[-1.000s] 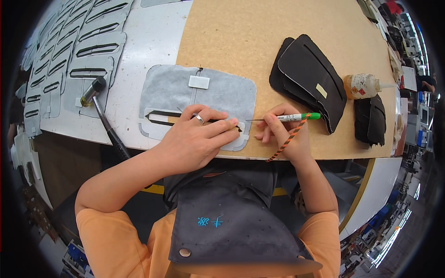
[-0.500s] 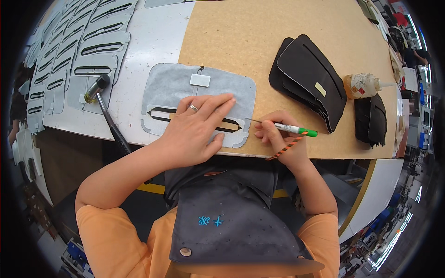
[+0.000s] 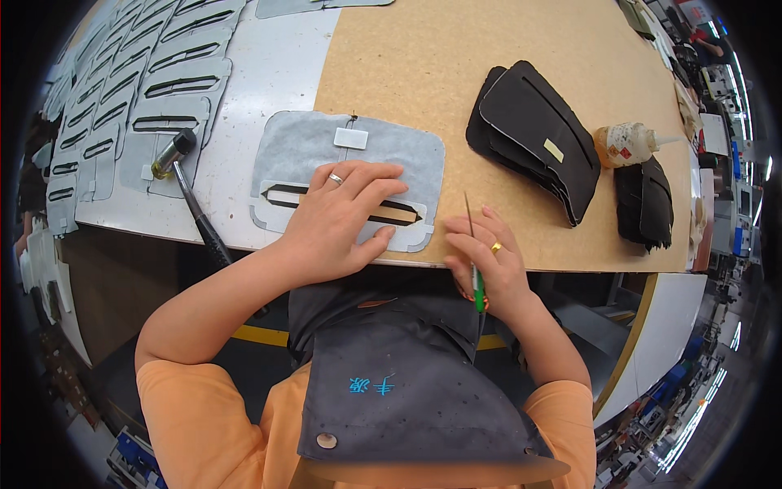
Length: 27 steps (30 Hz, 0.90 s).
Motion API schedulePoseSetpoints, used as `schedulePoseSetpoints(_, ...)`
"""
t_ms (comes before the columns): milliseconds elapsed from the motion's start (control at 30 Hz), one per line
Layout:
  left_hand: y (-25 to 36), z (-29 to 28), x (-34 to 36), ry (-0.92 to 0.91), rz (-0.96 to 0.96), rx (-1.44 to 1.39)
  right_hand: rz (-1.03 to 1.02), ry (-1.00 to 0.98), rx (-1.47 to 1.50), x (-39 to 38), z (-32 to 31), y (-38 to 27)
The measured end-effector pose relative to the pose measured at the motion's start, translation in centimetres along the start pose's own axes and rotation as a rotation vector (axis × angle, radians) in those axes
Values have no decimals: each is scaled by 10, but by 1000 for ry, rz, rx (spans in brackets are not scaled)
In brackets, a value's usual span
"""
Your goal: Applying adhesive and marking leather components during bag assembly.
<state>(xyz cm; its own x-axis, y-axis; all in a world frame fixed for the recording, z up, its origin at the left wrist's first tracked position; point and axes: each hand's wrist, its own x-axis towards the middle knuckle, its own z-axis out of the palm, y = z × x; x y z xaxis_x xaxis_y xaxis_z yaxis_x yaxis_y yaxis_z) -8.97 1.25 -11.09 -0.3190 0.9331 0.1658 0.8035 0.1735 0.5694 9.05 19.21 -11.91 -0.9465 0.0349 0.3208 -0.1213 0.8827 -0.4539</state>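
My left hand (image 3: 338,216) lies flat with its fingers stretched out on a grey fabric-like panel (image 3: 309,143). The panel has a long slot (image 3: 395,213) edged in black, set in a pale strip, and a small white rectangle (image 3: 350,138) above it. Part of the slot is hidden beneath my hand. To the right of the panel, my right hand (image 3: 493,261) is closed on a slim awl-like tool (image 3: 477,285) with a white and green handle. Its thin shaft points up and away from me, clear of the panel. An orange and black cord on it is mostly hidden.
A black-handled hammer (image 3: 198,208) rests at the left near the table edge. Beyond it lie several rows of similar grey panels (image 3: 175,81). At the right are a stack of black pieces (image 3: 538,130), a spouted bottle (image 3: 626,145) and a smaller black bundle (image 3: 643,204).
My right hand has drawn the awl-like tool away from the panel's right edge and turned it from lying sideways to pointing away from me. My left hand stays on the panel.
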Motion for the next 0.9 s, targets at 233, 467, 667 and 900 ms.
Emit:
schedulePoseSetpoints(233,-3,-1,-2,-20,66,-28,-89,-67,-86,10,11,-17)
schedulePoseSetpoints(467,-13,-72,1,-392,77,-392,-166,73,206,10,-7,-23)
schedulePoseSetpoints(667,-46,-96,-27,142,-360,-872,691,348,1087,44,-22,-18)
schedulePoseSetpoints(900,-64,-66,-23,140,-419,-535,758,377,908,52,9,-5)
